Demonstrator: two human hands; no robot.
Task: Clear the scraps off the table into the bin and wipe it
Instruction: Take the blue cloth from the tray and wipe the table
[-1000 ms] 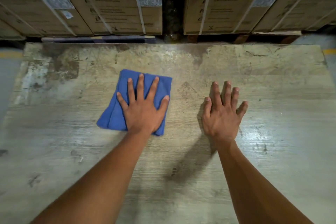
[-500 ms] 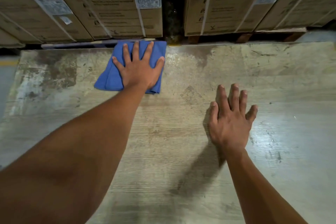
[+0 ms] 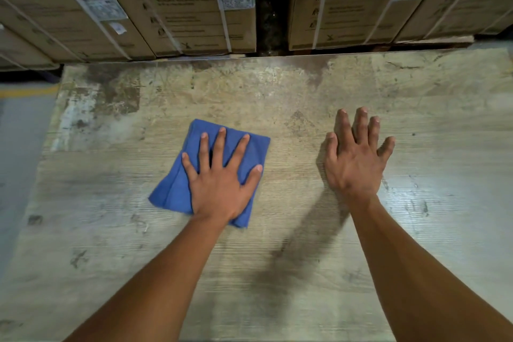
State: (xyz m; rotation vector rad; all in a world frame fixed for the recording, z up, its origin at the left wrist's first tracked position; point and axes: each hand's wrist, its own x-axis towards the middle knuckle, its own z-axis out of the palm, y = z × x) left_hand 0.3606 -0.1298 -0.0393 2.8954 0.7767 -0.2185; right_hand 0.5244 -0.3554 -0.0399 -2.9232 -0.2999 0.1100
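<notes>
Strapped cardboard boxes [image 3: 177,8] line a worn, stained worktop [image 3: 277,272], where the left hand [image 3: 222,189] presses a folded blue cloth [image 3: 172,191] flat, fingers spread, the right hand [image 3: 355,164] apparently resting open alongside.

One blue cloth [image 3: 177,189], two hands, left hand [image 3: 222,189] and right hand [image 3: 354,166], one table [image 3: 277,272], several strapped cardboard boxes [image 3: 180,8]
</notes>
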